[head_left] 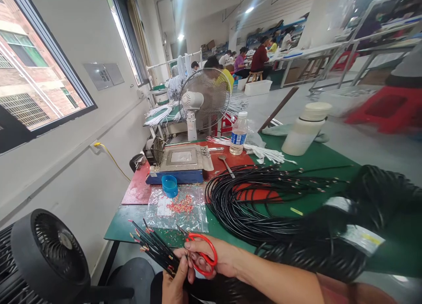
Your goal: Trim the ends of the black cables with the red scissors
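My left hand (175, 281) is closed around a bundle of black cables (158, 247), whose stripped ends with thin coloured wires fan out up and to the left. Red-handled scissors (211, 241) are in my right hand (201, 251), with fingers through the loops and the blades pointing up and left. The fingertips of both hands meet beside the bundle; what lies between them is too small to make out. Beyond the hands, a clear plastic bag (194, 218) lies on the green table with red and yellow wire scraps (181, 204) and a blue cup (169, 186) on it.
A large coil of black cable (227, 207) covers the table's middle and right. Behind stand a blue-based heating device (178, 163), a water bottle (238, 135), a cream bottle (305, 130) and a spoon (227, 165). A standing fan (204, 97) and a black fan (52, 251) flank the table. Several people sit farther back.
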Demonstrator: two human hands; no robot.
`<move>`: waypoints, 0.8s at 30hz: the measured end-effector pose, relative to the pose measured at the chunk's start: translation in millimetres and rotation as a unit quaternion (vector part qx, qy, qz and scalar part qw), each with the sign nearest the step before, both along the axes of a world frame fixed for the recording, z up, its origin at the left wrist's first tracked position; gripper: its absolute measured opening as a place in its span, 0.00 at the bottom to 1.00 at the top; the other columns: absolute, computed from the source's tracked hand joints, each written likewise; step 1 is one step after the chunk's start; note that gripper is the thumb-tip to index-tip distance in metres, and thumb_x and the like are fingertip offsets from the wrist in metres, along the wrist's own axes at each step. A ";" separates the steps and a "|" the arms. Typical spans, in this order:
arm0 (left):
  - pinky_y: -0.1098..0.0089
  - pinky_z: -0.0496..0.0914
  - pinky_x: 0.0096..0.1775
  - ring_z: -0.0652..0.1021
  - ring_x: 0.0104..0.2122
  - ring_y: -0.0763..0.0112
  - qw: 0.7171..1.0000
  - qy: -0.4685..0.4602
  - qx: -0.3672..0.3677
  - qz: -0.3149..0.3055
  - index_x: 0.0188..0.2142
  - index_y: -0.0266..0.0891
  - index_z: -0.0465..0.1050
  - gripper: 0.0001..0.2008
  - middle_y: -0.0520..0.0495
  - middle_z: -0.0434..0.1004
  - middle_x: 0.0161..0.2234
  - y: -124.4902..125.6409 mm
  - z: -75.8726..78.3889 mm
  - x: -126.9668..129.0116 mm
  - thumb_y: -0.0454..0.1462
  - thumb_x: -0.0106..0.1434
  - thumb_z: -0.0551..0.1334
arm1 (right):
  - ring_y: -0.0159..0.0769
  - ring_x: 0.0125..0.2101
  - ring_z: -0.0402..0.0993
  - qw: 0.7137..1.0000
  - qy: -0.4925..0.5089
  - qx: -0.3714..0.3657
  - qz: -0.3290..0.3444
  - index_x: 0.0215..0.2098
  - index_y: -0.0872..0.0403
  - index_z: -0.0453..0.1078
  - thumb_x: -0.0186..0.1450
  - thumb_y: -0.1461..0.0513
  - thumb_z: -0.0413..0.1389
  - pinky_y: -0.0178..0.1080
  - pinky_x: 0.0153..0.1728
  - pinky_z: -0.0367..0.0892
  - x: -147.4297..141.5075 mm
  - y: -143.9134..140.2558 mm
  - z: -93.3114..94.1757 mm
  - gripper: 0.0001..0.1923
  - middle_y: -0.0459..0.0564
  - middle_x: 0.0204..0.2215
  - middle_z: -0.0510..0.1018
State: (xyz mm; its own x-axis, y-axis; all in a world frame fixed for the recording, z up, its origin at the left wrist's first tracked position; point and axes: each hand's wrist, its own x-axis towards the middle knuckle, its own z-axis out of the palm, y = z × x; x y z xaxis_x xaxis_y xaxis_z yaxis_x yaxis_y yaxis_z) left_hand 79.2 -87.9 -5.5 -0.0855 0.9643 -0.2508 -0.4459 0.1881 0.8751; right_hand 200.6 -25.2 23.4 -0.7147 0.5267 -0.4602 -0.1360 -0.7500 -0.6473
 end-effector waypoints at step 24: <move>0.74 0.55 0.25 0.62 0.17 0.81 1.000 0.005 -0.017 0.020 0.25 0.37 0.70 0.09 0.56 0.61 0.14 0.3 -4.0 -1.7 0.42 0.52 0.61 | 0.19 0.10 0.54 0.996 -0.017 0.084 -0.040 0.19 0.61 0.67 0.50 0.49 0.60 0.28 0.12 0.46 2.8 -4.8 -4.9 0.22 0.39 0.10 0.62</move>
